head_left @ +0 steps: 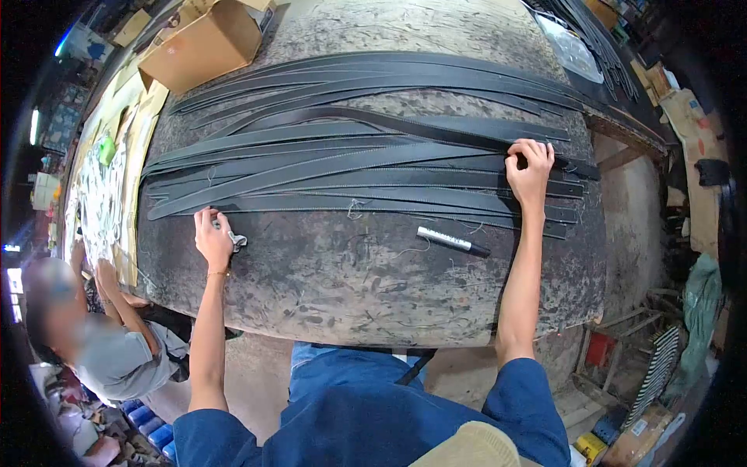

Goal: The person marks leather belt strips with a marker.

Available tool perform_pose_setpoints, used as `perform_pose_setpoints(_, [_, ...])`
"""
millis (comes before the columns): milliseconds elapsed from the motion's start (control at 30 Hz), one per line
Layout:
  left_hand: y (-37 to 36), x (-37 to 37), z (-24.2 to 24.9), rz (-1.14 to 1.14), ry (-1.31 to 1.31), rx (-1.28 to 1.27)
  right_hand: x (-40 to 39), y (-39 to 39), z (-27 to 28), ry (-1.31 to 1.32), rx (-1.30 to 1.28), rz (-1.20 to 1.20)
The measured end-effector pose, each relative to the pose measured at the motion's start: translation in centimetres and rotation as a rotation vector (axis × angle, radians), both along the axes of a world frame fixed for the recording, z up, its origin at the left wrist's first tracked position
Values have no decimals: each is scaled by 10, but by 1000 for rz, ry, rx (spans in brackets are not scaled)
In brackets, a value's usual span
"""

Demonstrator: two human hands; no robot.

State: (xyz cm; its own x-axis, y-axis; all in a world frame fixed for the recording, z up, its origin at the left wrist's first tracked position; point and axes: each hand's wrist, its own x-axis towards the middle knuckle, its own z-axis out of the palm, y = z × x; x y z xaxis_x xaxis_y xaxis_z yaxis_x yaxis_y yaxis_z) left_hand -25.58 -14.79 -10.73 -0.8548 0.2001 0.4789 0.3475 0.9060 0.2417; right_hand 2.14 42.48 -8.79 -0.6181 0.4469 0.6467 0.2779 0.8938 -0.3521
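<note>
Setting: worn, stained desk in a cluttered workshop, seen from above.
Left hand: left hand is laid at the near left end of the strap pile, fingers curled around a small metal tool, apparently a thread snip; the grip is partly hidden.
Right hand: right hand is pressed on the right ends of the straps, fingers bent and pinching a strap edge.
Straps: black leather straps are spread across the desk, long axes running left to right, lying between both hands and beyond them; loose threads are seen along the stitching.
Nearer hand: each end is met by its own hand.
Marker: a pen-like marker lies just nearer than the straps, close to the right forearm.
Writing: none can be read.
Surroundings: a cardboard box stands at the far left; another person sits low at left.
</note>
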Motion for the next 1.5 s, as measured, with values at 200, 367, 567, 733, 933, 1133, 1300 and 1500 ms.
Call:
perform_pose_setpoints(200, [1,1,3,-2,36,2,-9,-8,4,36,-27,-108])
perform_pose_setpoints(367, [0,1,3,15,-38,34,26,-76,120,338,-521,587])
perform_pose_setpoints(567, [-2,-4,-3,-14,-10,-11,62,-198,217,457,-653,1318])
perform_pose_setpoints(733, [0,-2,1,7,17,-34,89,-200,224,229,-980,1348])
perform_pose_setpoints(933, [4,2,5,27,-13,-4,20,-139,184,157,-352,818])
perform_pose_setpoints(1133, [5,3,7,44,8,-9,-160,-40,11,-426,-176,456])
perform_pose_setpoints(1300, [6,6,14,44,-31,3,-177,-46,16,-560,-9,93])
perform_pose_setpoints(1500, [5,-37,3,-247,-54,117,-193,-40,17,-740,-138,76])
